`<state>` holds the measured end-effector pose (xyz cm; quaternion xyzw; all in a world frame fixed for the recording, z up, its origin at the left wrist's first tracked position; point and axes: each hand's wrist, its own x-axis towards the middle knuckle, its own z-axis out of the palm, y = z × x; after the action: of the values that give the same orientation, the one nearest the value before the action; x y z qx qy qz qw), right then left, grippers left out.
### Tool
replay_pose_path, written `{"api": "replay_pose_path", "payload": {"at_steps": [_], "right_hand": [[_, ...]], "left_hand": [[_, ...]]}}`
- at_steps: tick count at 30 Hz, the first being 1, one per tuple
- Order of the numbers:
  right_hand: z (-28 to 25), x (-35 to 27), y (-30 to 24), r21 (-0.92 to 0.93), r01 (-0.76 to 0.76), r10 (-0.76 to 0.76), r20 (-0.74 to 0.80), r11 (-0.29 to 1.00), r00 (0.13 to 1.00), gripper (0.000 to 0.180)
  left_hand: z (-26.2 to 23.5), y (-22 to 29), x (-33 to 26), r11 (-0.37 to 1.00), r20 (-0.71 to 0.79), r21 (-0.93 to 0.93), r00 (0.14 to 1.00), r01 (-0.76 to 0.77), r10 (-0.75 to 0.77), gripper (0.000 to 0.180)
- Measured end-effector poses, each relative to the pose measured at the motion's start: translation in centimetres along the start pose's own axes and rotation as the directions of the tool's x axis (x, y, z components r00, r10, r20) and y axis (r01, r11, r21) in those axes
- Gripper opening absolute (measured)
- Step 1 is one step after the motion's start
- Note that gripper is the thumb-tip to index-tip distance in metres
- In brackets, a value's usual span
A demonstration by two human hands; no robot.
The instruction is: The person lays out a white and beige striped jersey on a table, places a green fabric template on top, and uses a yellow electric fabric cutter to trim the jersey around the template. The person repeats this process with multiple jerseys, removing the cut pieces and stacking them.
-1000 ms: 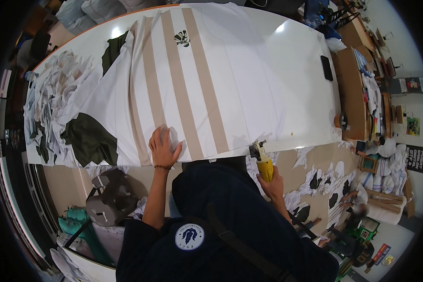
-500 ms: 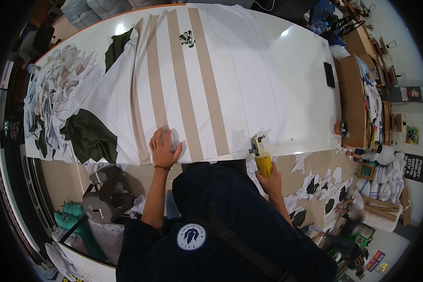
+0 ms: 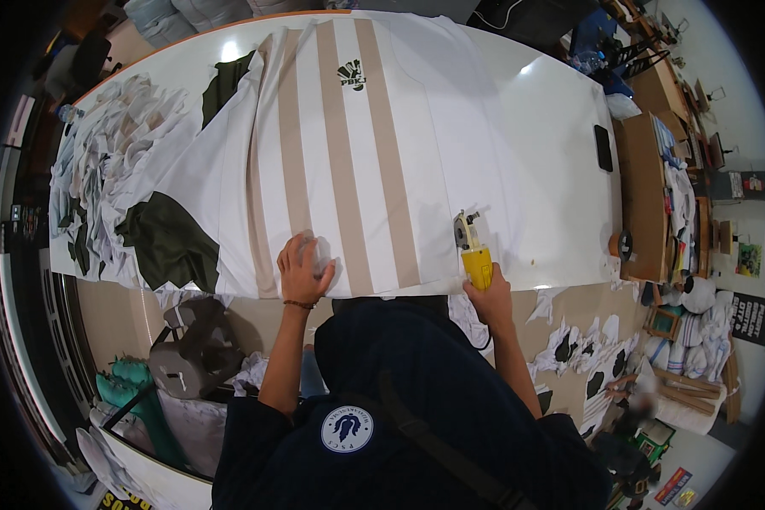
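Observation:
White fabric with beige stripes (image 3: 346, 178) lies spread over the table, a small dark print near its far part. My left hand (image 3: 303, 270) rests on its near edge, fingers spread and slightly bent, holding nothing. In my right hand (image 3: 491, 297) is a yellow handheld electric fabric cutter (image 3: 478, 265), gripped by its body. The cutter's round blade head sits over the white fabric, right of the last beige stripe. Faint outlines run along the cloth there. Dark green fabric (image 3: 172, 242) lies to the left of my left hand.
A heap of cloth scraps (image 3: 110, 144) covers the table's left end. On the white tabletop (image 3: 561, 187) at right lie a black phone (image 3: 603, 148) and a tape roll (image 3: 620, 246). A cardboard box (image 3: 642, 195) stands beyond. Scraps litter the floor (image 3: 561, 306); another person is at lower right.
The cutter in my right hand has moved away from me, from the table's near edge farther onto the fabric. My left hand stays on the cloth; the whole view has shifted slightly.

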<state>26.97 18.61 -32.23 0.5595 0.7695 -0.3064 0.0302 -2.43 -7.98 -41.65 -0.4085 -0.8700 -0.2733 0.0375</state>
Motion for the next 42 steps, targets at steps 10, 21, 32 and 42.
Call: {"api": "replay_pose_path", "payload": {"at_steps": [10,21,32,42], "right_hand": [[-0.3,6.2,-4.4,-0.078,-0.017,0.017,-0.006,0.997,1.000,0.058],[-0.9,13.5,-8.5,-0.108,0.039,-0.038,0.007,0.993,0.999,0.065],[-0.9,19.9,-12.0,-0.101,0.087,-0.086,0.015,0.991,0.996,0.064],[-1.5,24.4,-15.1,-0.095,0.135,-0.133,0.030,0.986,0.991,0.068]], "left_hand": [[-0.1,0.2,0.1,1.000,-0.011,-0.009,1.000,0.015,-0.015,0.056],[-0.5,0.2,0.3,0.999,-0.041,-0.044,0.999,-0.002,0.000,0.054],[-0.8,0.2,0.5,0.999,-0.043,-0.050,0.999,0.005,-0.008,0.054],[-0.7,-0.1,0.5,0.999,-0.035,-0.041,0.999,0.004,-0.005,0.055]]}}
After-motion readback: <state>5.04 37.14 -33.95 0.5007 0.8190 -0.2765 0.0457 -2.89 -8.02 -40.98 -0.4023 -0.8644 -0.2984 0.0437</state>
